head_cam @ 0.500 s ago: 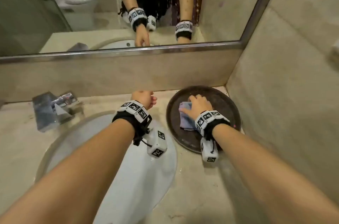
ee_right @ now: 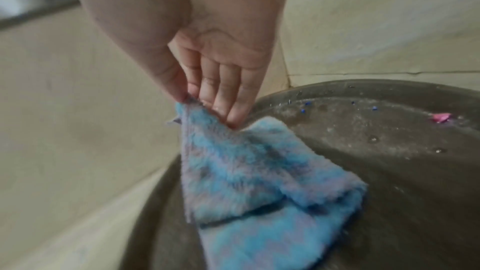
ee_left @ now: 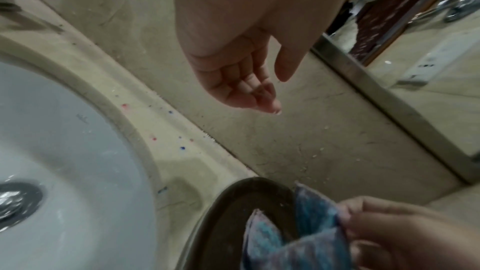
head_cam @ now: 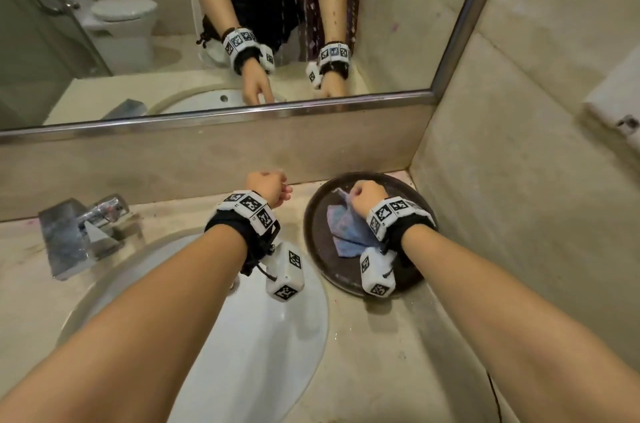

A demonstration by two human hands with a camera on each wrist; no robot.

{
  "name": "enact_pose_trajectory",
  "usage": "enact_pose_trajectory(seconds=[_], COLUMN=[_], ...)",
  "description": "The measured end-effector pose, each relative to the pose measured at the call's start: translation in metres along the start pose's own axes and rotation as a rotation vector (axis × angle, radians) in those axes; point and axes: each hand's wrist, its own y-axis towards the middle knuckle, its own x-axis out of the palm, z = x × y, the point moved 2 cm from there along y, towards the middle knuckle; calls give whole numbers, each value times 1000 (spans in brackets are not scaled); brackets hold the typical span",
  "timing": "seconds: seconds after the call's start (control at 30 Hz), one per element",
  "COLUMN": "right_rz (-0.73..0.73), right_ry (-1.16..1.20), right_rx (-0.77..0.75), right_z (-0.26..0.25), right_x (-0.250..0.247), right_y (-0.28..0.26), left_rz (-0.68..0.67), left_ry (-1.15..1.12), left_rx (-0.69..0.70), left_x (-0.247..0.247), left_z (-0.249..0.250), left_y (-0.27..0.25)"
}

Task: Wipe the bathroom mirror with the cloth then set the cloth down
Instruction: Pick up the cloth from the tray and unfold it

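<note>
A fluffy blue and lilac cloth (head_cam: 346, 230) (ee_right: 259, 174) lies partly on a dark round tray (head_cam: 414, 206) (ee_right: 389, 151) in the counter's back right corner. My right hand (head_cam: 362, 195) (ee_right: 205, 108) pinches one corner of it between thumb and fingertips, and that corner is raised off the tray while the rest sags onto it. My left hand (head_cam: 266, 187) (ee_left: 257, 93) hovers over the counter behind the sink, fingers loosely curled and empty. The mirror (head_cam: 381, 24) (ee_left: 420, 52) spans the wall above, with streaks and spots on the glass.
A white oval sink (head_cam: 249, 336) (ee_left: 64, 141) sits below my left arm, with a chrome faucet (head_cam: 83, 228) at its left. A beige wall (head_cam: 519, 180) closes the right side just beyond the tray. Small coloured specks dot the counter (ee_left: 179, 145).
My right hand lay on the cloth in the tray; now it pinches a corner and has lifted it. The left hand has barely moved.
</note>
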Motion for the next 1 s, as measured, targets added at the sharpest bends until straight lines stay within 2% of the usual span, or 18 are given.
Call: enact_pose_trajectory(seconds=[0.13, 0.3, 0.5, 0.63, 0.7, 0.83, 0.93, 1.0], right_rz=[170, 219, 286, 337, 405, 589, 599, 554], right_ry=[246, 418, 605, 724, 747, 685, 641, 629], right_rx=[-52, -205, -353, -401, -394, -375, -389, -405], right_z=[-24, -79, -153, -193, -206, -217, -218, -219], right_x=[-51, -110, -178, -217, -234, -256, -263, -266], right_y=[-19, -60, -142, -195, -215, -239, -248, -249], left_rz=[-131, -227, -377, -390, -469, -466, -441, -440], left_ry=[121, 256, 280, 323, 292, 242, 211, 187], left_rx=[144, 439, 646, 816, 865, 977, 1034, 1047], left_x=[10, 8, -20, -47, -56, -75, -87, -91], left_z=[36, 91, 149, 187, 204, 236, 260, 275], left_y=[-24, -66, -128, -165, -183, -212, -229, -237])
